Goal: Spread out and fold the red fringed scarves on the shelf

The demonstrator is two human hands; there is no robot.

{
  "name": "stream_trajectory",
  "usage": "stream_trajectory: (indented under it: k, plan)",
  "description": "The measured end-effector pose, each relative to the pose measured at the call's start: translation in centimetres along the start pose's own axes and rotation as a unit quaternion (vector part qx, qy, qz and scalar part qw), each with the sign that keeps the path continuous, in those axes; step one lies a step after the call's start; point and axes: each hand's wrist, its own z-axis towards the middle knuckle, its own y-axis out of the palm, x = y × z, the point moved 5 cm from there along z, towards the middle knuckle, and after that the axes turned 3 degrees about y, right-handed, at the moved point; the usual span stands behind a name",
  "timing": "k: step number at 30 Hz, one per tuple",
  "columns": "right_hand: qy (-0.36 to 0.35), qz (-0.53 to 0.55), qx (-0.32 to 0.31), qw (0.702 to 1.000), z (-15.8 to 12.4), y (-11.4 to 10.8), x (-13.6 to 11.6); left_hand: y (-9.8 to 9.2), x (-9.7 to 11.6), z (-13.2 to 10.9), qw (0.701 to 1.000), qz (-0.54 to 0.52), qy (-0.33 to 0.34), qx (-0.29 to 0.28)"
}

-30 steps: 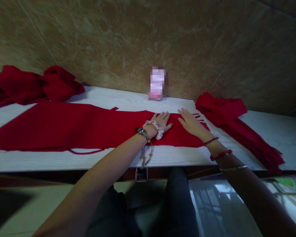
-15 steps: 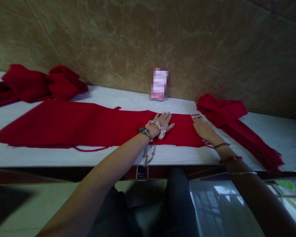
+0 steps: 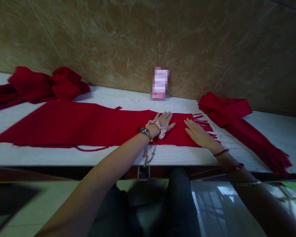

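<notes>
"Since the red scarf point(image 3: 88, 125) lies stretched lengthwise along the pale worktop point(image 3: 128, 158), how would you do what looks like smoothing?"

"With flat palms. The left hand point(image 3: 164, 121) rests on the cloth, right of its middle, fingers outstretched, gripping nothing; I'd make that the anchor."

"And the right hand point(image 3: 198, 131)?"

"Nothing pinched there either: fingers straight, laid on the cloth just short of the fringe point(image 3: 206, 126). I'd stroke lightly outward from the anchor, then comb those strands with the fingertips. They splay at odd angles, and a hard rub would probably pucker the weave."

"That loose strand point(image 3: 91, 150) bowing out from the near edge bothers me."

"Lay it in line, I'd say, and square the left end, which narrows to a slanted corner."

"Anything around it to mind?"

"The folded scarf point(image 3: 246, 135) near the fringe; a wide sweep could drag it. The bundled scarf point(image 3: 34, 84) sits behind the left end; whether they touch, I can't tell. That blurred-out pink-and-white object point(image 3: 160, 82) by the wall point(image 3: 101, 42) is out of the way."
</notes>
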Motion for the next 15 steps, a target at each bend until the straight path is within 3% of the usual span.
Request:
stream_trajectory:
  k: [5, 8, 12, 15]
  plan:
    - [0.068, -0.051, 0.02, 0.996, -1.5, -0.5, 4.7, 0.0, 0.0, 0.0, 1.0, 0.003, 0.002, 0.009]
    - [0.08, -0.083, 0.046, 0.992, -1.7, -1.8, 5.8, 0.1, 0.0, 0.1, 1.0, 0.001, 0.004, 0.01]
    - [0.044, -0.029, 0.087, 0.995, -0.7, -3.4, 3.2, 0.3, -0.2, 0.2, 1.0, 0.001, 0.003, 0.008]
    - [-0.017, 0.021, 0.061, 0.998, 0.1, -2.9, 0.0, 0.4, -0.3, 0.3, 1.0, 0.007, 0.003, 0.011]
